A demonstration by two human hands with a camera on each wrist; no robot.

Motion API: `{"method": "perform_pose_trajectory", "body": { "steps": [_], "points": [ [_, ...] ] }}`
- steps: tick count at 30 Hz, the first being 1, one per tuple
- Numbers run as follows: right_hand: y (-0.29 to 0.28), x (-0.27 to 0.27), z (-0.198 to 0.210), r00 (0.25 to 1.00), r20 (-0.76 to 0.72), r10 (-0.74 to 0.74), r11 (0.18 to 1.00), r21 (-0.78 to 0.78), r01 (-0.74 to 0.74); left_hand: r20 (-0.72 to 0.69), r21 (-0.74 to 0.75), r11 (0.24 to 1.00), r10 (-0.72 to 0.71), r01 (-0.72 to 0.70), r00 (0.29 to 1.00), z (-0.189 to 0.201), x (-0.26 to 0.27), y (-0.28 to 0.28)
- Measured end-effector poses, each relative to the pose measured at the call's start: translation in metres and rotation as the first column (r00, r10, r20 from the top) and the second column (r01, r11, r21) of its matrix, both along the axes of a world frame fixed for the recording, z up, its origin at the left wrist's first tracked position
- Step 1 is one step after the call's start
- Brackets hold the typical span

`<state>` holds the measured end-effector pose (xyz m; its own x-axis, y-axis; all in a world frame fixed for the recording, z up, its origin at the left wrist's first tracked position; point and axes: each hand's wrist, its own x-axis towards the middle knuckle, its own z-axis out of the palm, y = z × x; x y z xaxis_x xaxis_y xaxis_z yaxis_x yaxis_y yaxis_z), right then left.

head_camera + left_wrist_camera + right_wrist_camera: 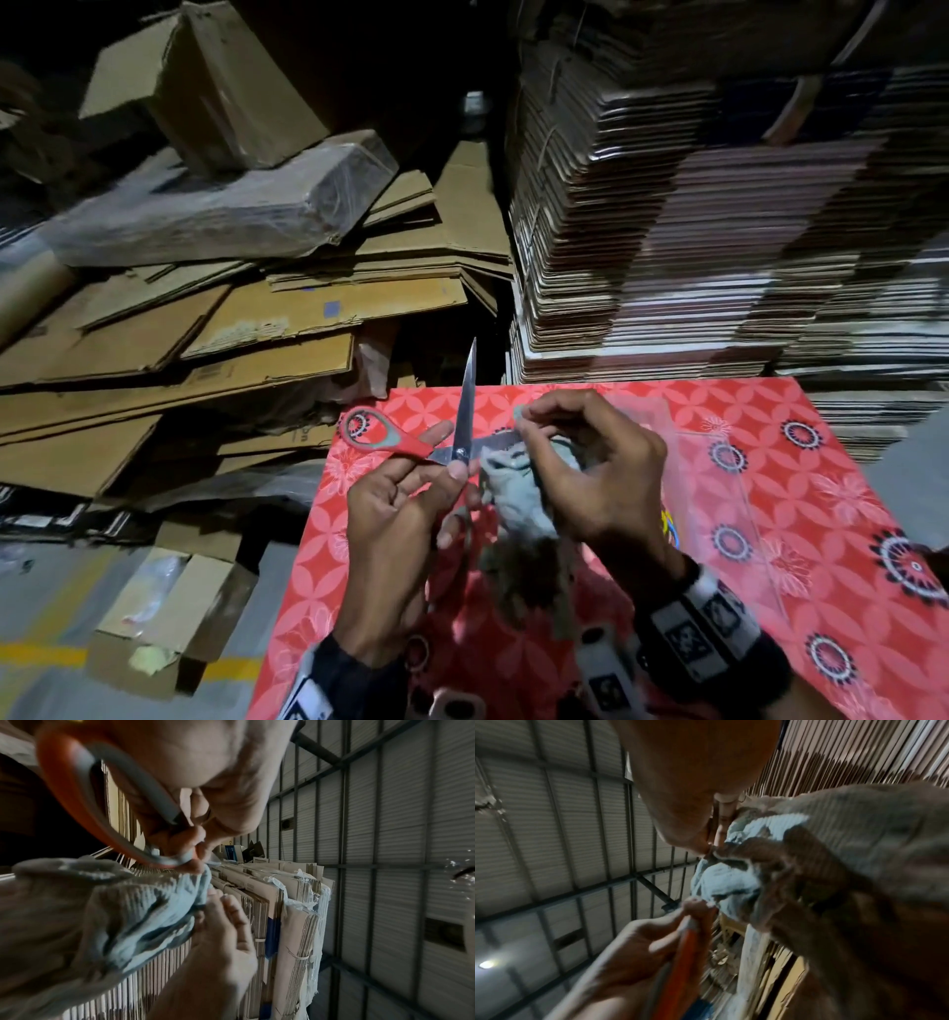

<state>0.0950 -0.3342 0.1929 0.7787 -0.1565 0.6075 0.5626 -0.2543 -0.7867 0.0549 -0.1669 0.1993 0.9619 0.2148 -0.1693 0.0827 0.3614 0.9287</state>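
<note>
One pair of scissors (460, 452), wide open above the desk (770, 488): the left hand (395, 514) pinches it by the pivot, one blade pointing away, the other running right into the one grey cloth (513, 493). The right hand (590, 478) is curled round that cloth, so it's nearest that blade.

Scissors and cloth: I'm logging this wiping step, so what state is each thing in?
Red-handled steel scissors: blades spread wide open, gripped near the pivot by the left hand.
Pale blue ribbed cloth: bunched, pinched by the right hand against one blade.
Brown cardboard cartons: flattened, stacked.
</note>
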Motion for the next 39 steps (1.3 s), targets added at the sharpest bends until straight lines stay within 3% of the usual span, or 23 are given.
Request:
{"method": "perform_pose_trajectory", "body": {
  "steps": [3,7,10,12,13,16,22,27,29,31,34,39],
  "points": [
    [-0.023,0.019,-0.013,0.991,-0.109,-0.072,0.994,0.077,0.081,-0.005,-0.041,0.999,0.013,-0.013,1.0,0.0,-0.001,0.006],
    [-0.041,0.021,-0.017,0.977,-0.208,0.042,0.969,0.249,0.011,-0.012,-0.093,0.995,0.028,-0.029,1.0,-0.002,-0.001,0.009],
    [-0.041,0.017,-0.015,0.973,-0.204,0.113,0.96,0.276,-0.054,-0.026,-0.142,0.99,0.017,-0.021,1.0,-0.003,0.0,0.007],
    [-0.042,0.018,-0.016,0.962,-0.229,0.149,0.963,0.255,-0.088,0.015,-0.032,0.997,0.064,-0.064,0.998,-0.008,0.002,0.006],
    [-0.043,0.02,-0.017,0.949,-0.266,0.172,0.965,0.24,-0.107,0.054,0.113,0.99,0.084,-0.09,0.995,-0.013,0.004,0.007],
    [-0.043,0.022,-0.027,0.894,-0.372,0.248,0.963,0.19,-0.188,0.177,0.464,0.865,0.119,-0.189,0.977,-0.028,0.01,0.007],
    [-0.03,0.019,-0.036,0.857,-0.463,0.224,0.974,0.132,-0.184,0.378,0.713,0.623,0.043,-0.321,0.925,-0.033,0.009,0.006],
    [-0.016,0.014,-0.037,0.766,-0.577,0.282,0.959,0.187,-0.213,0.517,0.765,0.479,-0.06,-0.43,0.854,-0.04,0.013,0.009],
    [-0.015,0.011,-0.03,0.691,-0.609,0.389,0.921,0.24,-0.307,0.553,0.771,0.429,-0.087,-0.47,0.828,-0.041,0.015,0.011],
    [-0.016,0.006,-0.025,0.627,-0.63,0.458,0.879,0.216,-0.425,0.569,0.761,0.432,-0.087,-0.484,0.818,-0.041,0.017,0.011],
    [-0.015,0.002,-0.025,0.594,-0.623,0.508,0.808,0.107,-0.579,0.599,0.747,0.435,-0.112,-0.503,0.793,-0.043,0.021,0.013],
    [-0.01,0.002,-0.033,0.621,-0.581,0.526,0.825,0.17,-0.54,0.653,0.725,0.374,-0.102,-0.579,0.751,-0.037,0.018,0.011]
  ]
}}
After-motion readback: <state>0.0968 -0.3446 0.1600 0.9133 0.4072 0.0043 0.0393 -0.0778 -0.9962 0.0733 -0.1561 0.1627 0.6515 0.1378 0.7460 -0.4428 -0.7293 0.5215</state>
